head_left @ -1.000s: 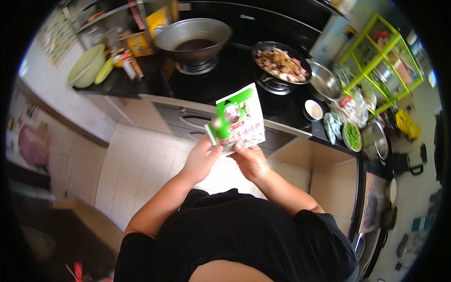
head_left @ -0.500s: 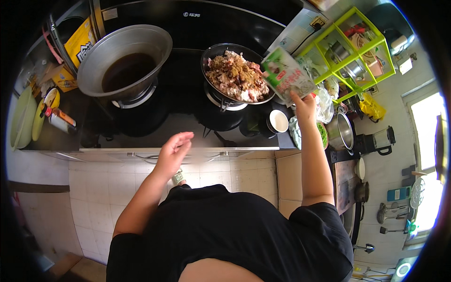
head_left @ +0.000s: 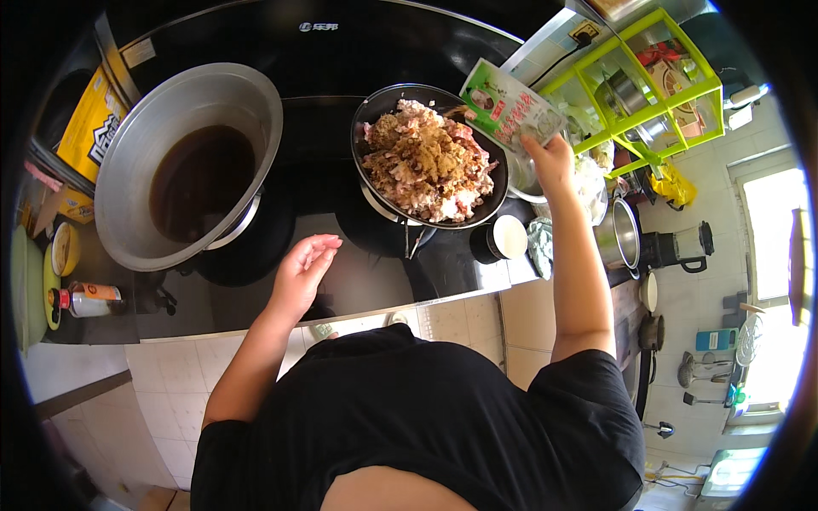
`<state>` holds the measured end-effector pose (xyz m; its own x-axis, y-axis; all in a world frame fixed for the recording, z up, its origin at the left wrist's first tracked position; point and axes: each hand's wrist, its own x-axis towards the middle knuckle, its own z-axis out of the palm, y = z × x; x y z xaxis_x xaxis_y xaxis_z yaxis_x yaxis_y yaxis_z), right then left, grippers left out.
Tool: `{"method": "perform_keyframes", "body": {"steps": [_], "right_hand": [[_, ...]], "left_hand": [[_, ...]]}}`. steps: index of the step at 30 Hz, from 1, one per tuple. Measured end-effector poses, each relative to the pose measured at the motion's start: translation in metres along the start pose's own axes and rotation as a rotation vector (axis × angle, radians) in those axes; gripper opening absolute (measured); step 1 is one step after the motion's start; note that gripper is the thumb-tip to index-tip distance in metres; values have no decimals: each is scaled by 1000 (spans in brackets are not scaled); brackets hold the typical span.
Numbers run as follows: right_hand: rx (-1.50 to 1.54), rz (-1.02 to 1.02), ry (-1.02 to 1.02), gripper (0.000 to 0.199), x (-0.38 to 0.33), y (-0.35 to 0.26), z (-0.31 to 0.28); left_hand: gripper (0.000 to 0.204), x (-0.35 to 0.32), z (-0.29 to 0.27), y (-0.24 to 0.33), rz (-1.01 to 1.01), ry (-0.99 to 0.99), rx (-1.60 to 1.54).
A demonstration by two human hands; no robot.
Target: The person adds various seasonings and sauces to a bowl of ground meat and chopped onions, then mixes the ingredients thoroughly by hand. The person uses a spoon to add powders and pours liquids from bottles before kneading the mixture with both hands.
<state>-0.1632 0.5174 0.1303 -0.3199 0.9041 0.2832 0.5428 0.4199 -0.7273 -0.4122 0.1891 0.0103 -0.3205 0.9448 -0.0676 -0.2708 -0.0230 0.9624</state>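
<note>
My right hand [head_left: 550,160] grips the lower edge of a green and white seasoning packet [head_left: 509,104], holding it up at the right side of a dark pan [head_left: 360,162]. Chopped raw meat [head_left: 405,192] fills that pan, with a heap of brown powder [head_left: 436,156] on top. Over the front of the black stove hovers my left hand [head_left: 301,271], open, its fingers loosely extended and nothing in it. It touches neither the pan nor the large metal basin [head_left: 119,183] of dark brown liquid at its left.
A white cup [head_left: 510,236] stands right of the pan, near the counter edge. Farther right are a metal pot [head_left: 628,234], a blender [head_left: 683,249] and a green rack [head_left: 720,102]. A red-capped bottle [head_left: 94,300] stands at the far left beside a yellow-green bowl [head_left: 31,294].
My view has shifted, so the stove, basin and pan appear lower and larger. The packet stays in my right hand, a little farther left in view. My left hand remains empty over the stove front.
</note>
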Motion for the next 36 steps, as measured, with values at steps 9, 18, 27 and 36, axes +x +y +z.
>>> {"method": "perform_keyframes", "body": {"steps": [9, 18, 27, 36], "right_hand": [[-293, -17, 2, 28, 20, -2, -27], [130, -25, -186, 25, -14, 18, -83], [10, -199, -120, 25, 0, 43, -95], [57, -269, -75, 28, 30, 31, -63]], "left_hand": [[27, 7, 8, -2, -29, 131, 65], [28, 10, 53, -5, -14, 203, 100], [26, 16, 93, -5, 34, 211, 93], [26, 7, 101, -7, 45, 274, 109]]}}
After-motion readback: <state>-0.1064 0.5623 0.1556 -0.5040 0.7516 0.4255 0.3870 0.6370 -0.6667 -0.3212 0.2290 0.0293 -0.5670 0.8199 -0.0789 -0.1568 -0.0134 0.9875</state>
